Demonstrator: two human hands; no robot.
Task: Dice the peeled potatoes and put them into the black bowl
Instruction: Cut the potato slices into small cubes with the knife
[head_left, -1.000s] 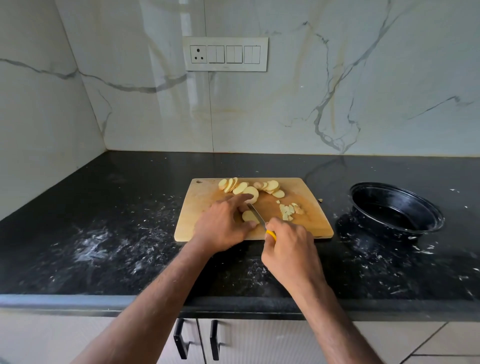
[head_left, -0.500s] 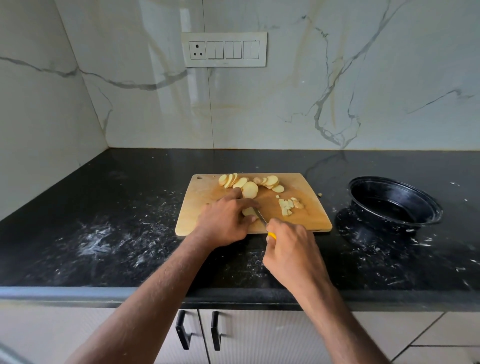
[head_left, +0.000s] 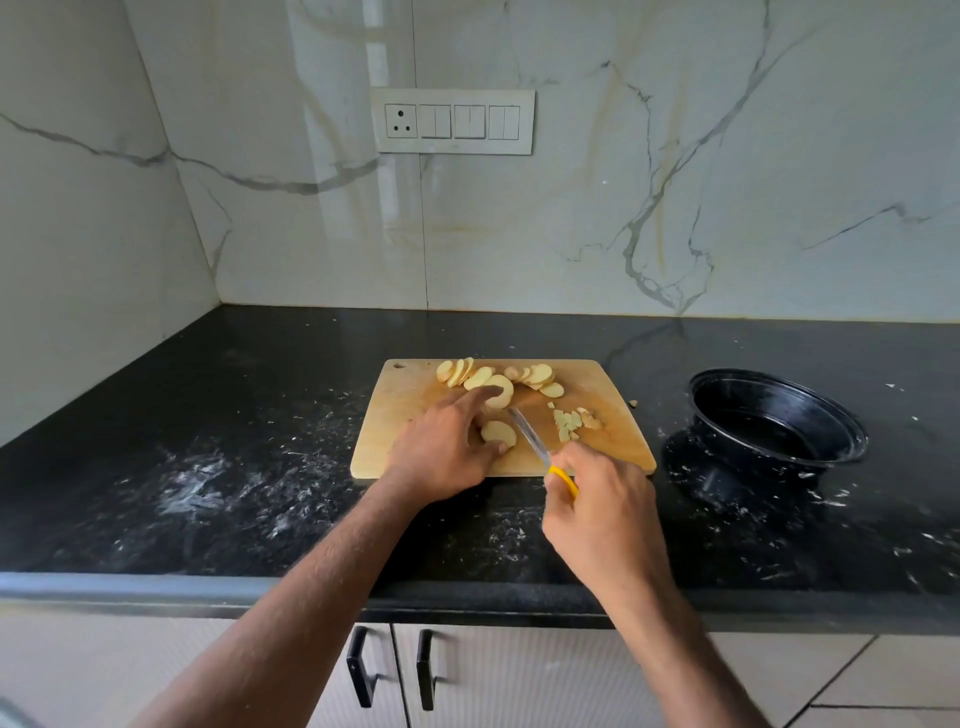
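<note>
A wooden cutting board (head_left: 400, 415) lies on the black counter. Round potato slices (head_left: 537, 375) are spread along its far edge, and a small heap of diced pieces (head_left: 571, 422) sits right of centre. My left hand (head_left: 441, 452) holds a potato slice (head_left: 497, 433) between thumb and fingers on the board. My right hand (head_left: 597, 499) grips a yellow-handled knife (head_left: 530, 436), its blade lying just right of that slice. The black bowl (head_left: 779, 421) stands right of the board, with no potato visible inside.
The black counter (head_left: 208, 467) is smeared with white streaks left of and in front of the board. A marble wall with a switch panel (head_left: 453, 121) rises behind. Cabinet doors with black handles (head_left: 358, 670) sit below the counter's front edge.
The view has tilted a little. The left hand still holds the slice in the same spot, and the knife blade stays beside it with only a slight shift.
</note>
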